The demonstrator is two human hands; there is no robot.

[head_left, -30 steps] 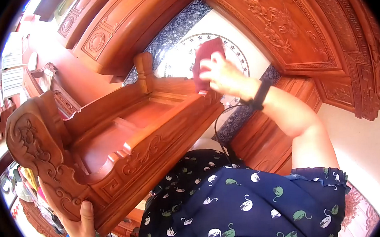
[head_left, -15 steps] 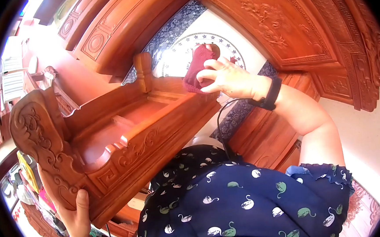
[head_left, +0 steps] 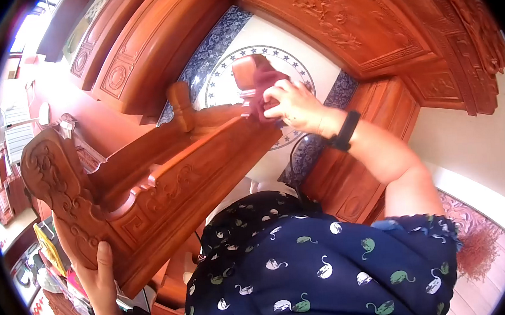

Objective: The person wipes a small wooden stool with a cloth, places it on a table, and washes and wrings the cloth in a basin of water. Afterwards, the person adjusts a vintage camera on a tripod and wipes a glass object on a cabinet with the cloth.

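A carved reddish-brown wooden box (head_left: 162, 205), open on top like a small cradle, tilts across the space in front of me. My left hand (head_left: 100, 279) grips its near left end from below, thumb on the carved side and the other fingers mostly hidden behind. At the far right end, my right hand (head_left: 295, 105) is closed on a maroon cloth (head_left: 266, 83). The cloth is draped against the upright post (head_left: 245, 73) at that end, and my fingers press it there.
Large carved wooden furniture (head_left: 337, 28) stands ahead, with another wooden piece (head_left: 140, 54) to the left. Between them lies a pale floor with a star-ringed medallion (head_left: 212, 84) and dark blue border. A low wooden surface (head_left: 352, 162) is at right; assorted items (head_left: 49, 259) sit at lower left.
My right hand and the cloth have shifted slightly, uncovering the far-end post. The box has tilted so less of its inside shows. My left hand keeps its grip.
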